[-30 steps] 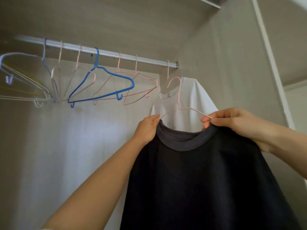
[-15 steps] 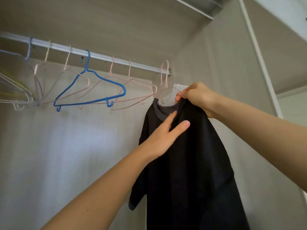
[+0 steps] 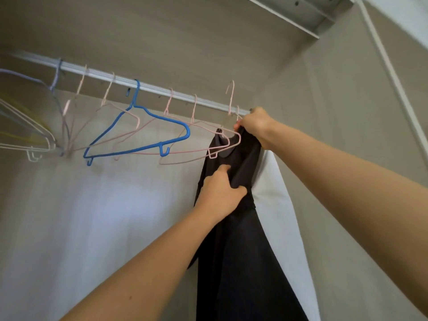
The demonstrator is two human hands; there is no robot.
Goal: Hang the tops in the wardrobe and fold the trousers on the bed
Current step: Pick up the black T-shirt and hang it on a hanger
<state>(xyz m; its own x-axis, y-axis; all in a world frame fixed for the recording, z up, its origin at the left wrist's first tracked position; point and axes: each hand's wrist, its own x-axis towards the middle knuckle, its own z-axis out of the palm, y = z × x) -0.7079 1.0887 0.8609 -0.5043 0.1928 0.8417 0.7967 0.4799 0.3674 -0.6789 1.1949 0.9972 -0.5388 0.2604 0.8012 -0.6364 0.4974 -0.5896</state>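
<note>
Two hands grip black top [image 3: 243, 262]: right hand [image 3: 254, 126] at hanger [image 3: 230, 98], left hand [image 3: 220, 193] mid-cloth; next, hook onto wardrobe rail [image 3: 150, 85].

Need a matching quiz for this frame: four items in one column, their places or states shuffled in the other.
1 blue plastic hanger
2 dark grey top
3 white top
4 right hand

A hanging behind the dark garment
B bare on the metal rail
C bunched in the left hand
D clutching the dark collar by the rail's end

Pairs: 1-B, 2-C, 3-A, 4-D
</note>
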